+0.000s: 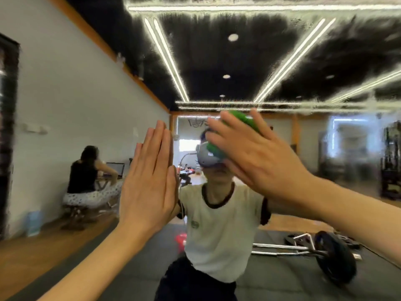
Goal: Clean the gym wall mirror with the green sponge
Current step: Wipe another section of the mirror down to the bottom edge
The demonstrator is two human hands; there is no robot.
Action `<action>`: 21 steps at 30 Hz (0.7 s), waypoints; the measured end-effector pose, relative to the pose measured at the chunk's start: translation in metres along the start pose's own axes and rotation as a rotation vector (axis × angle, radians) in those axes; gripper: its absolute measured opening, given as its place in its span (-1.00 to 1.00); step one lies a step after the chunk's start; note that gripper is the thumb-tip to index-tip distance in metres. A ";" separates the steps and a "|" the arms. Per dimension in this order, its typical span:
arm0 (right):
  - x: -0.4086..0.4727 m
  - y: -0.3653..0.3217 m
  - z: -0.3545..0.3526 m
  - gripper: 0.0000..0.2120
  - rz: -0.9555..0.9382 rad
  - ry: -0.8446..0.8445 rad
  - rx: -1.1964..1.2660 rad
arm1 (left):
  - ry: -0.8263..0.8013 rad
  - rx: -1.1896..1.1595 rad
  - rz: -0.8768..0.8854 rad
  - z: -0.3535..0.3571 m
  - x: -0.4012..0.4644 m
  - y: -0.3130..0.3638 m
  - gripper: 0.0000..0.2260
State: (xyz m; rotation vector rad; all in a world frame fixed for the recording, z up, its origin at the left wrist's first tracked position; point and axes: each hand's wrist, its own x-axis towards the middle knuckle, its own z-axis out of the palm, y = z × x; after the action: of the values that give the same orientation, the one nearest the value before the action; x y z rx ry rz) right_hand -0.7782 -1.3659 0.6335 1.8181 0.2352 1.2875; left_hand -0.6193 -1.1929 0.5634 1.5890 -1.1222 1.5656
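The gym wall mirror (238,61) fills the view directly in front of me, and its upper part is streaked with wet smears. My right hand (260,157) holds the green sponge (245,119) against the glass at head height. Its fingers are spread across the sponge's back and the thumb sits under its lower edge. Most of the sponge is hidden by that hand. My left hand (149,181) is raised to the left of it, with fingers straight and together and the palm facing the mirror.
The mirror reflects me in a white shirt (219,224). It also shows a barbell (334,257) lying on dark floor mats at the lower right, a red object (181,240) on the floor, and a seated person (86,177) at a desk on the left.
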 end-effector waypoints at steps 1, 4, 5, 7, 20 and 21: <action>0.025 0.025 -0.002 -0.51 0.107 0.036 -0.002 | 0.009 -0.002 0.003 0.000 0.001 0.000 -0.48; 0.070 0.053 -0.004 -0.47 0.360 0.088 -0.029 | 0.017 -0.013 0.005 0.001 0.001 -0.001 -0.48; 0.072 0.047 -0.002 -0.48 0.385 0.107 -0.035 | 0.021 -0.014 0.003 0.001 0.001 -0.001 -0.48; 0.051 0.021 0.005 -0.49 0.359 0.113 -0.025 | 0.021 -0.012 -0.001 0.001 0.000 -0.001 -0.48; 0.033 0.047 -0.018 -0.47 0.451 0.015 -0.012 | -0.071 -0.109 0.146 -0.014 0.017 0.014 -0.45; 0.043 0.053 -0.017 -0.47 0.515 0.039 -0.021 | -0.053 -0.109 0.174 -0.010 0.024 0.022 -0.46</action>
State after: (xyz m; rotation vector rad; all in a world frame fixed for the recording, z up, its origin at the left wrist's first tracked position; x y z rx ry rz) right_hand -0.7898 -1.3631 0.7028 1.9048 -0.2439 1.6669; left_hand -0.6448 -1.1969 0.5851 1.5027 -1.3832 1.5502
